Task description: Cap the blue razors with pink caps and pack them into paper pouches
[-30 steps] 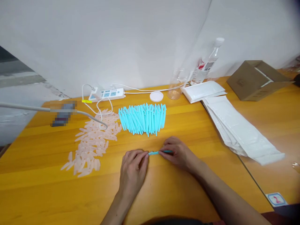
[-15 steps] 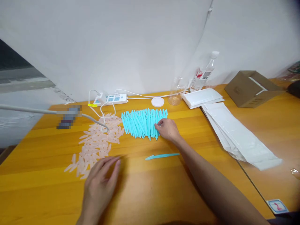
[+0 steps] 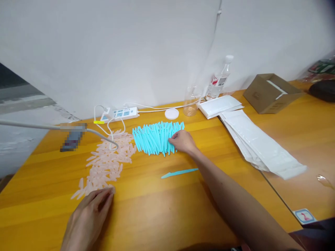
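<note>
My right hand point(image 3: 181, 142) rests on the right end of a fan-shaped pile of turquoise plastic sticks point(image 3: 153, 137), its fingers curled onto them. One turquoise stick point(image 3: 179, 172) lies alone on the wooden table point(image 3: 167, 209), nearer to me. My left hand point(image 3: 90, 216) is low at the left, fingers stretched toward the near end of a heap of pale pink plastic caps point(image 3: 107, 162); its fingertips touch the nearest caps.
A white power strip point(image 3: 123, 113) with cables, a white round lid point(image 3: 172, 113), a clear jar point(image 3: 190, 101) and a water bottle point(image 3: 218, 78) line the wall. White pouches point(image 3: 259, 143) and a cardboard box point(image 3: 270, 92) lie at the right. A grey lamp arm point(image 3: 52, 128) crosses the left.
A second ago both hands held one turquoise stick. They let it go onto the table; my right hand went to the turquoise pile, my left hand swung left to the pink caps.
</note>
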